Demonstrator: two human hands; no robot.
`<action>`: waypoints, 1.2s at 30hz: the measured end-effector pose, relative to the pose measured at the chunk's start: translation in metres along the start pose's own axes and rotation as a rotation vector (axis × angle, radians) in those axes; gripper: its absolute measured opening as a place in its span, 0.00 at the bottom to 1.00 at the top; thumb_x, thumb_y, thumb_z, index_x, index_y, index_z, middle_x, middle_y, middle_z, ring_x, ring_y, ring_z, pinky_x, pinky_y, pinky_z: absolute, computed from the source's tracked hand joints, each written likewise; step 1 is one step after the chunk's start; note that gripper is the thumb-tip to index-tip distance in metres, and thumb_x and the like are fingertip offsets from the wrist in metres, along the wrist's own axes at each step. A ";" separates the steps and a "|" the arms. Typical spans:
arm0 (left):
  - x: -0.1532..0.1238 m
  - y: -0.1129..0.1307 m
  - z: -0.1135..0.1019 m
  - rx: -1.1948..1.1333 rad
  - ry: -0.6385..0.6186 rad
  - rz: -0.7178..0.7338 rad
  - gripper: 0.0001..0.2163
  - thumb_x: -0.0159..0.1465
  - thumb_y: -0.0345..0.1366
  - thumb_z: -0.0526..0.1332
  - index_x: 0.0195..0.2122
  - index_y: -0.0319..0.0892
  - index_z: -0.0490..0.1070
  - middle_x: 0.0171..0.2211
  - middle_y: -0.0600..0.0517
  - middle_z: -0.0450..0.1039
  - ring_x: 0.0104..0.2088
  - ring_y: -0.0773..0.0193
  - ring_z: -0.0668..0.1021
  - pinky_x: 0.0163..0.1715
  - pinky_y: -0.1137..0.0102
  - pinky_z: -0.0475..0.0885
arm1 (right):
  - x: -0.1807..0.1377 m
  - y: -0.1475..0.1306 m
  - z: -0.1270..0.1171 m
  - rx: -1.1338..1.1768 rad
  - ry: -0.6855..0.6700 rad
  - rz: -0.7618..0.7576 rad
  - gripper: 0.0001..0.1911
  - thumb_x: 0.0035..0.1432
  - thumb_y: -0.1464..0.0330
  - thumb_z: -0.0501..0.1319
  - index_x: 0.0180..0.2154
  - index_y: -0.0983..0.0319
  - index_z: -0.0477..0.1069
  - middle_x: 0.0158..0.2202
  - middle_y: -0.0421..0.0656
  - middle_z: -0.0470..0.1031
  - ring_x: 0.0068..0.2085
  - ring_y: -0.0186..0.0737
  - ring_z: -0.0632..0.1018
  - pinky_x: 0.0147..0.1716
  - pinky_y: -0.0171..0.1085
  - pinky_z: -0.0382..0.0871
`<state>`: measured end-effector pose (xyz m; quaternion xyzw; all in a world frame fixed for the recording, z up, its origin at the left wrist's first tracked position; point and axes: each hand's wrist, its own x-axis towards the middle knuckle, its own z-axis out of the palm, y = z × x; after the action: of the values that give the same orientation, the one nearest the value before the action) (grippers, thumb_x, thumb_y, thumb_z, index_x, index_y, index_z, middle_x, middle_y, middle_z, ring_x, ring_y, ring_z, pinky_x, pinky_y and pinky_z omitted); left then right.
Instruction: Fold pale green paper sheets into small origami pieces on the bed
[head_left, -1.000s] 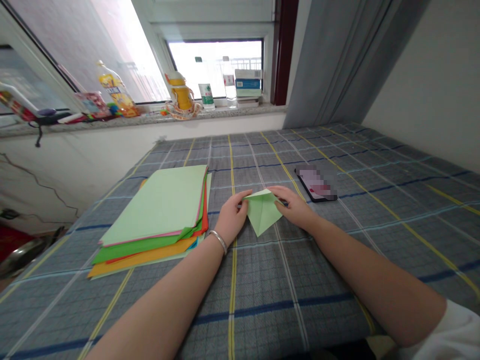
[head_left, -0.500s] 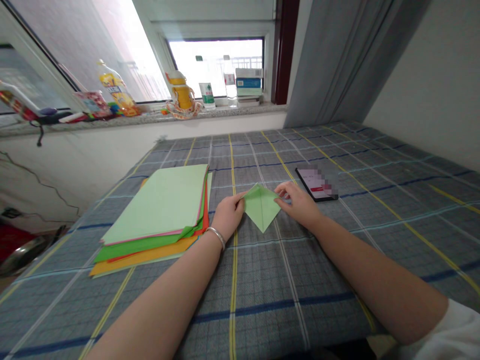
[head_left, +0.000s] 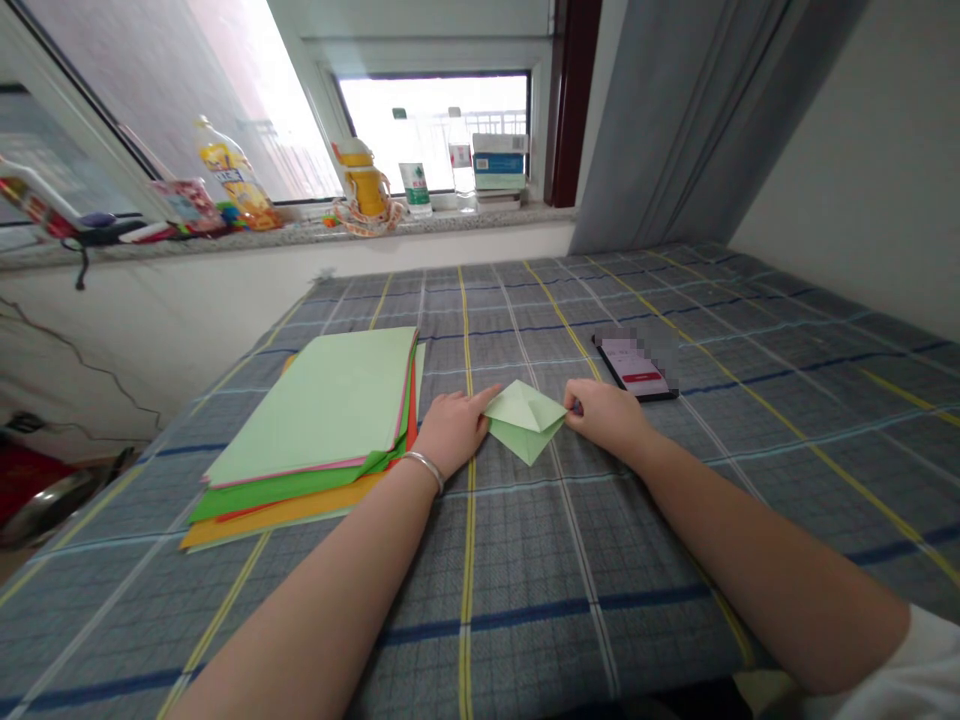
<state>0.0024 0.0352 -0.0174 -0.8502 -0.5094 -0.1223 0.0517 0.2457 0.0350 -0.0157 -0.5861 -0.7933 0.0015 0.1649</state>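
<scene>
A small folded sheet of light green paper lies on the plaid cloth between my hands. Its upper layer has a raised flap that comes to a point, and a diamond-shaped tip shows beneath it. My left hand, with a silver bangle at the wrist, grips the paper's left corner, the index finger stretched along the edge. At the opposite corner, my right hand has its fingers curled in and pinches the paper; its fingertips are partly hidden.
To the left lies a stack of coloured paper sheets, green on top. A phone rests beyond my right hand on the plaid cloth. Bottles, a yellow cup and boxes line the windowsill.
The paper's upper layer has been lifted and folded into a raised point, where it was a flat diamond before. My right hand's fingers have curled in tighter.
</scene>
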 end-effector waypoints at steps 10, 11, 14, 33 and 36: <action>-0.004 0.003 -0.004 0.119 -0.089 0.065 0.22 0.64 0.32 0.52 0.60 0.45 0.61 0.36 0.44 0.78 0.38 0.55 0.78 0.39 0.63 0.68 | 0.001 0.004 -0.003 0.005 -0.044 -0.146 0.05 0.52 0.74 0.57 0.29 0.58 0.66 0.32 0.38 0.72 0.34 0.36 0.72 0.25 0.33 0.54; -0.004 0.003 -0.005 0.126 -0.092 0.070 0.22 0.64 0.31 0.52 0.60 0.44 0.61 0.36 0.44 0.78 0.38 0.55 0.78 0.39 0.63 0.68 | 0.001 0.005 -0.003 0.017 -0.043 -0.168 0.06 0.52 0.74 0.57 0.31 0.58 0.66 0.34 0.39 0.72 0.35 0.36 0.72 0.27 0.33 0.56; -0.004 0.004 -0.005 0.151 -0.099 0.082 0.21 0.65 0.30 0.51 0.60 0.43 0.61 0.36 0.44 0.78 0.38 0.55 0.77 0.38 0.63 0.68 | 0.001 0.004 -0.002 0.044 -0.006 -0.218 0.09 0.51 0.76 0.56 0.34 0.58 0.67 0.38 0.41 0.71 0.39 0.38 0.72 0.33 0.34 0.60; -0.008 0.014 -0.008 0.233 -0.143 0.009 0.22 0.63 0.34 0.51 0.59 0.46 0.61 0.37 0.45 0.77 0.37 0.51 0.77 0.34 0.62 0.68 | -0.006 -0.010 -0.008 0.055 -0.088 -0.551 0.08 0.59 0.72 0.55 0.34 0.60 0.72 0.47 0.42 0.76 0.47 0.41 0.74 0.44 0.38 0.67; -0.009 0.014 -0.008 0.240 -0.147 0.006 0.22 0.64 0.36 0.50 0.59 0.46 0.61 0.37 0.46 0.77 0.38 0.52 0.77 0.36 0.62 0.69 | -0.006 -0.012 -0.010 0.033 -0.109 -0.544 0.08 0.60 0.72 0.54 0.33 0.60 0.72 0.48 0.42 0.75 0.48 0.40 0.75 0.44 0.37 0.67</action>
<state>0.0096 0.0194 -0.0113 -0.8460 -0.5204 0.0020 0.1158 0.2392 0.0235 -0.0053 -0.3477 -0.9291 0.0014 0.1261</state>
